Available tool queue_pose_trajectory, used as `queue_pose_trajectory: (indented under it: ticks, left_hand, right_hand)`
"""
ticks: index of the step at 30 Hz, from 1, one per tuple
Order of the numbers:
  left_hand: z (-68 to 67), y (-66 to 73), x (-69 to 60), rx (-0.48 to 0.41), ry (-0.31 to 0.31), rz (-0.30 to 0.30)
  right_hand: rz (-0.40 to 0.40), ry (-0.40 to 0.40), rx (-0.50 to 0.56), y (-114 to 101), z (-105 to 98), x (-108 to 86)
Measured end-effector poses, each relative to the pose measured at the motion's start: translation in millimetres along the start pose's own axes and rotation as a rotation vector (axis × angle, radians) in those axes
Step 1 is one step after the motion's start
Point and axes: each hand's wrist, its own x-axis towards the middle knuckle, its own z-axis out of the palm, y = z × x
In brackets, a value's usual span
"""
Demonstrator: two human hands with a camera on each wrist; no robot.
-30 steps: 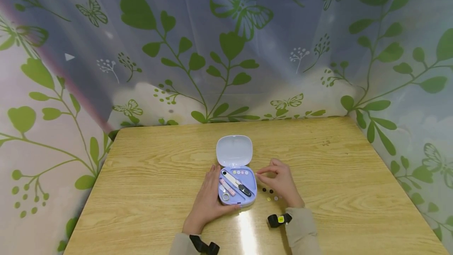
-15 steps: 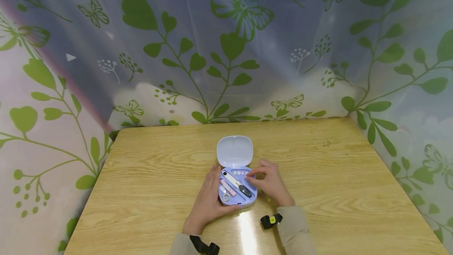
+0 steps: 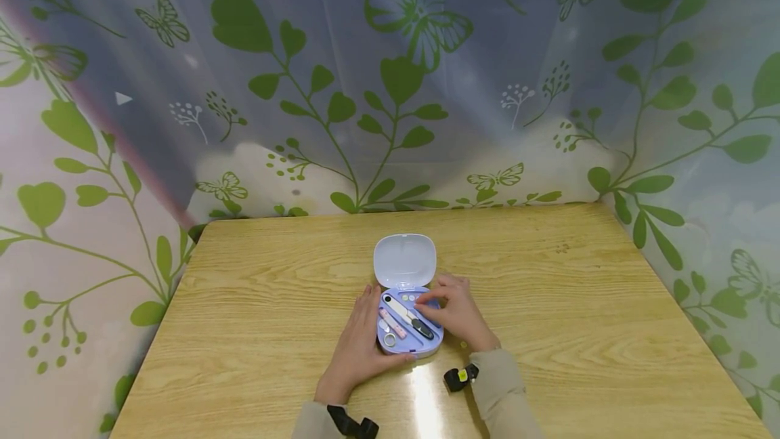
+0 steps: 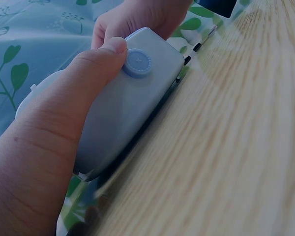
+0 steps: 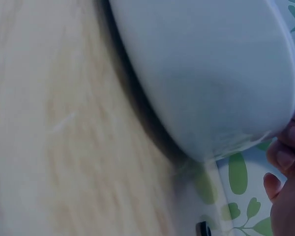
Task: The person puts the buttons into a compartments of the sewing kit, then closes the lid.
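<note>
In the head view an open blue sewing box (image 3: 428, 352) stands on the table with its pale lid (image 3: 405, 260) tipped back. My left hand (image 3: 356, 344) holds it, fingers along the left side and thumb across the front; in the left wrist view the thumb (image 4: 96, 64) lies beside a round blue knob (image 4: 137, 63). My right hand (image 3: 453, 307) is over the tray's back right, thumb and forefinger pinched together at the row of small buttons (image 3: 405, 297). A button between those fingertips is mostly hidden. The tray also holds black-and-white thread snips (image 3: 419, 326), a pink-and-white strip (image 3: 393, 324) and a ring-shaped thimble (image 3: 389, 339).
A yellow button (image 3: 463, 345) lies on the wooden table (image 3: 274, 303) just right of the box, partly beside my right wrist. A printed leaf-and-butterfly curtain (image 3: 329, 87) hangs behind the table. A black wrist camera (image 3: 461, 378) sits on my right sleeve.
My right hand has moved left from beside the box to over its button compartment, now covering part of the button row and the loose black buttons. My left hand has stayed on the box.
</note>
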Motion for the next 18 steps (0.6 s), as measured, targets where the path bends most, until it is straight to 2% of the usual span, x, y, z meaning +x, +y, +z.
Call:
queue_pose_trajectory:
  ticks: [6,13,18]
  left_hand:
    - [0.5,-0.6,0.1,0.0,-0.008,-0.005]
    - [0.9,-0.5,0.0,0.009,-0.002,0.0]
    - [0.0,0.5,-0.5,0.01,0.003,0.001]
  right_hand:
    - [-0.032,-0.008,0.008,0.6,1.6,1.5]
    - [-0.042,-0.016,0.016,2.6,3.0,2.6]
    - [-0.03,-0.016,0.061,3.2,2.5,1.8]
